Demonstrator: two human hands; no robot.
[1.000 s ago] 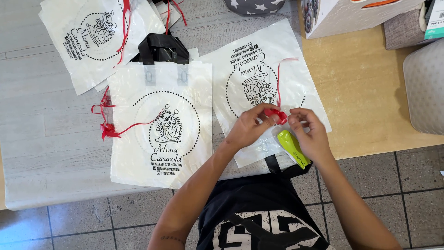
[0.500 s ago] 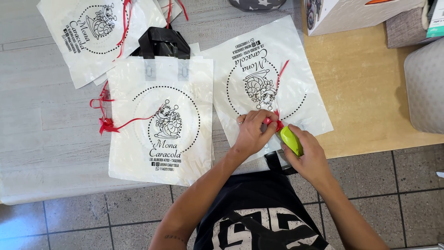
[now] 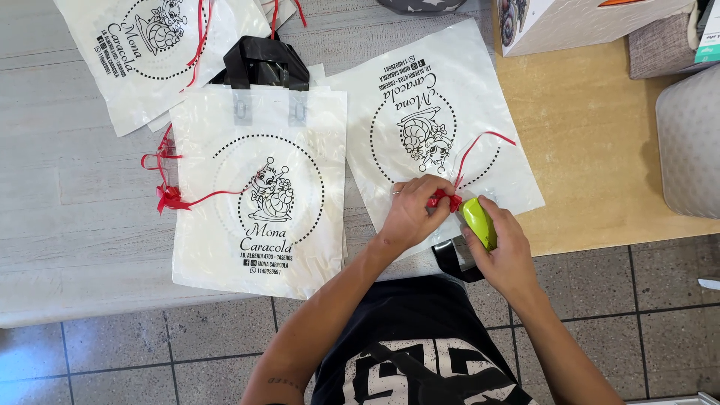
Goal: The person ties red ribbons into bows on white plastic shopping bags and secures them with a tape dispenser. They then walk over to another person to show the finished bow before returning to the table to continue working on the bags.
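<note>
A white plastic bag (image 3: 450, 97) with a round black snail print lies upside down at the table's near edge. My left hand (image 3: 412, 210) pinches a small red ribbon bow (image 3: 444, 201) against its lower part; a thin red ribbon tail (image 3: 480, 146) curls up from the bow. My right hand (image 3: 506, 251) grips a lime-green stapler (image 3: 478, 221), its nose right beside the bow. The bag's black handle (image 3: 457, 259) hangs over the table edge under my right hand.
A second printed white bag (image 3: 259, 202) with a red bow (image 3: 166, 196) lies to the left, more bags (image 3: 142, 52) behind it. A wooden board (image 3: 600, 150), a box (image 3: 570, 22) and a grey cushion (image 3: 694, 142) sit to the right. Tiled floor lies below.
My right hand has taken up the green stapler and brought it in to the red bow, which my left hand keeps pinched on the bag.
</note>
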